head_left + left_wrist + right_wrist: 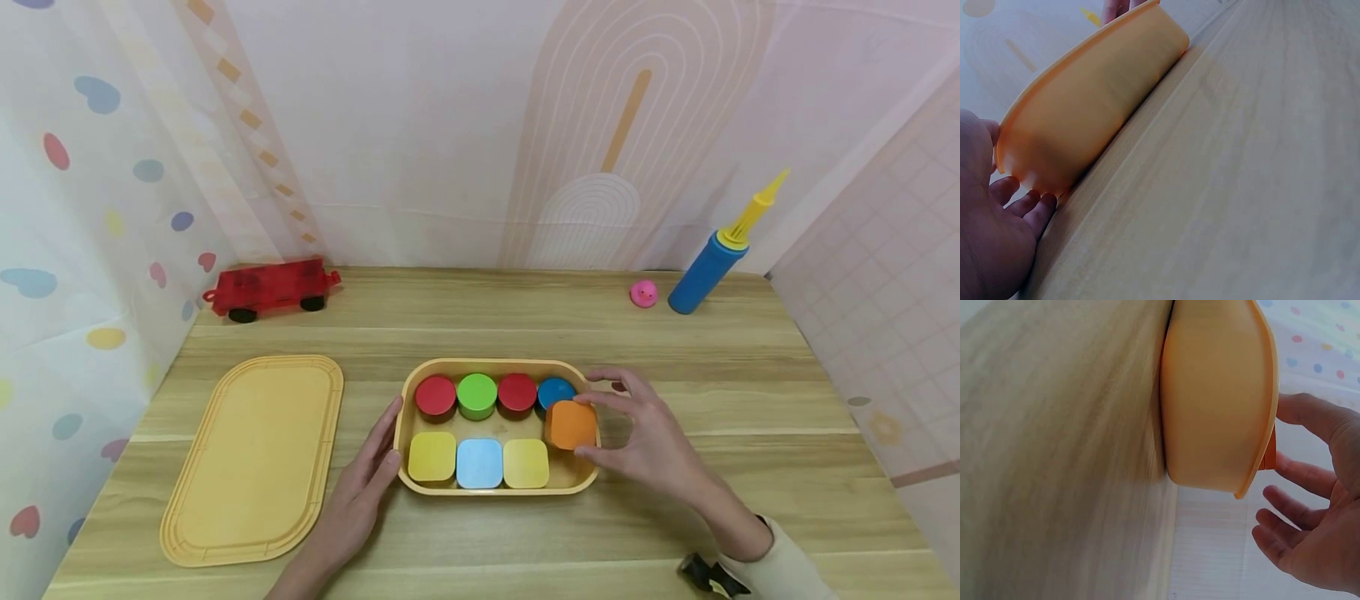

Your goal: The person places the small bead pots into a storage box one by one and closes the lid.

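Observation:
A pale orange-yellow box [495, 492] stands on the table with coloured blocks inside. My right hand [648, 433] pinches an orange rounded-square block [573, 423] at the box's right end, above rim level in the right wrist view. My left hand [356, 483] holds the box's left end, thumb and fingers against its outer wall. Along the back lie round blocks: red [436, 396], green [477, 394], red [517, 393] and blue [556, 395], the last partly hidden. In front are rounded-square blocks: yellow [432, 456], light blue [480, 462] and yellow [527, 462].
A flat yellow lid [251, 458] lies left of the box. A red toy wagon base [273, 287] stands at the back left. At the back right are a pink rubber duck [643, 293] and a blue-and-yellow pump [705, 271]. Curtains [420, 125] hang behind the table.

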### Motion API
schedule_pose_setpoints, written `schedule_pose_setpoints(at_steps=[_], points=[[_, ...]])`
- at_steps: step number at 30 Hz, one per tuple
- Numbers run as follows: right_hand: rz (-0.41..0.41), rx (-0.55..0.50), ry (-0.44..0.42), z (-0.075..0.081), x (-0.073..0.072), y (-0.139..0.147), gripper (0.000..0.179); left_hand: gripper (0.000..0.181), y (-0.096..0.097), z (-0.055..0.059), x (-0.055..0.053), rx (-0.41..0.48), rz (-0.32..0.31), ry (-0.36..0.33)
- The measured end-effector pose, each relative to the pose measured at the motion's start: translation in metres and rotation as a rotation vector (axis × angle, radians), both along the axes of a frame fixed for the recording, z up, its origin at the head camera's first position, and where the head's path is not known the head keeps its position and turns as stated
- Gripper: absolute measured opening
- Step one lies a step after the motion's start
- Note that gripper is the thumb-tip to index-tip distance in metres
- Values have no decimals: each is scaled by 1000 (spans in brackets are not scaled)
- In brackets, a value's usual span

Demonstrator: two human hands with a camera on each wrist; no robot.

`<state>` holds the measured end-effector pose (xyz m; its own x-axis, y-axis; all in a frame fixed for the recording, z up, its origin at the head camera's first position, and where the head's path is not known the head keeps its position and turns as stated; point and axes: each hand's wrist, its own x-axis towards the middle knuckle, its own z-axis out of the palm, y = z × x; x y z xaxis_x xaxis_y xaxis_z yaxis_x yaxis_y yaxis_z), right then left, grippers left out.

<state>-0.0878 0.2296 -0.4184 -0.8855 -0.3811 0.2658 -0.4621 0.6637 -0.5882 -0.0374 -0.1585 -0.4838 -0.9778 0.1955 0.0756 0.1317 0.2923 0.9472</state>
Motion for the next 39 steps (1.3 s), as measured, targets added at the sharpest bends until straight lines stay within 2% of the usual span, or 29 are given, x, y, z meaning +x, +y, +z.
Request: schedule_pose_setpoints(at_steps=[6,15,23,33,39], points=[[31,25,-12,1,1,2,51,59,0,-1,0,3,-3,0],[69,76,-91,6,0,0,48,59,-1,-1,0,8,-4,-1],[39,124,-184,11,0,-5,47,59,-1,0,0,0,0,-13],[15,107,-286,15,0,-8,39,58,0,-1,0,-4,4,-20],[4,107,-311,16,0,-9,35,59,0,-1,0,-11,8,-10]])
